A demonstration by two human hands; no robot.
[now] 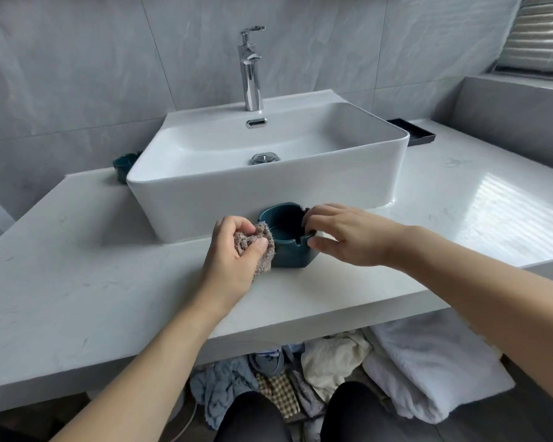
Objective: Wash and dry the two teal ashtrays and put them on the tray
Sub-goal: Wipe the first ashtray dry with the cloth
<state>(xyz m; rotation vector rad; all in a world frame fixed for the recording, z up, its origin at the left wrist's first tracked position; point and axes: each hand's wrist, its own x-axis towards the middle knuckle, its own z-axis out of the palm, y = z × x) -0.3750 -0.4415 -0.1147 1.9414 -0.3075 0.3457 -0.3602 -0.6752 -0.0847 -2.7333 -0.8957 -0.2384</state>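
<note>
Only a sliver of the second ashtray [123, 165] can be seen, tucked behind the left corner of the sink [268, 183] on the counter [77, 250], so its shape can't really be made out beyond a glossy teal wall. The black tray [414, 132] is half hidden too, cut off by the sink's right back corner, and just a flat dark rectangle with a low rim is shown. The nearer ashtray [289, 237] is set on the counter right in front of the sink, squarish with rounded corners, notched rim, smooth glazed finish. Its rim is pinched by the right hand [342, 234], fingers on the far edge and thumb on the near one. A fuzzy, frayed grey-brown cloth [256, 247] is bunched up in the curled left hand [237, 250], pressed against the ashtray's left side. The sink is glossy white, boxy, with a tall chrome tap [251, 68]. Under the counter, a heap of crumpled laundry [332, 371] is partly blocked by the counter edge and dark-clad knees.
</note>
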